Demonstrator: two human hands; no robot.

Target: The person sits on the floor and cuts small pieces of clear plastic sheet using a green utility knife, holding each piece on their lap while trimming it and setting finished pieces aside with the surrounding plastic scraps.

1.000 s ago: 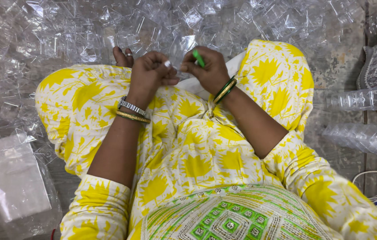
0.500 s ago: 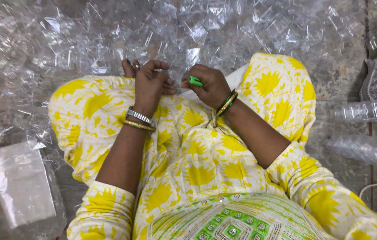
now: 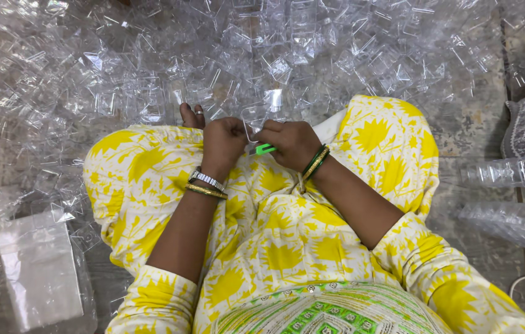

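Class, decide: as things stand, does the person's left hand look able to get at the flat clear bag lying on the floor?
Probably yes: the flat clear bag lies uncovered on the left hand's side, nothing between, though that hand now pinches a clear plastic piece.

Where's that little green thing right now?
In the head view the green piece sits mid-frame, pinched in the right hand, right beside the left hand, above the yellow-clad lap.

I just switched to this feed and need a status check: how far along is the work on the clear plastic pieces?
Done: stacked clear pieces lie in rows on the person's right, though who stacked them cannot be told. In hand: the left hand and right hand together hold one clear plastic piece, and the right also grips a small green tool. Left: a large loose pile of clear pieces covers the floor ahead, so most remains.
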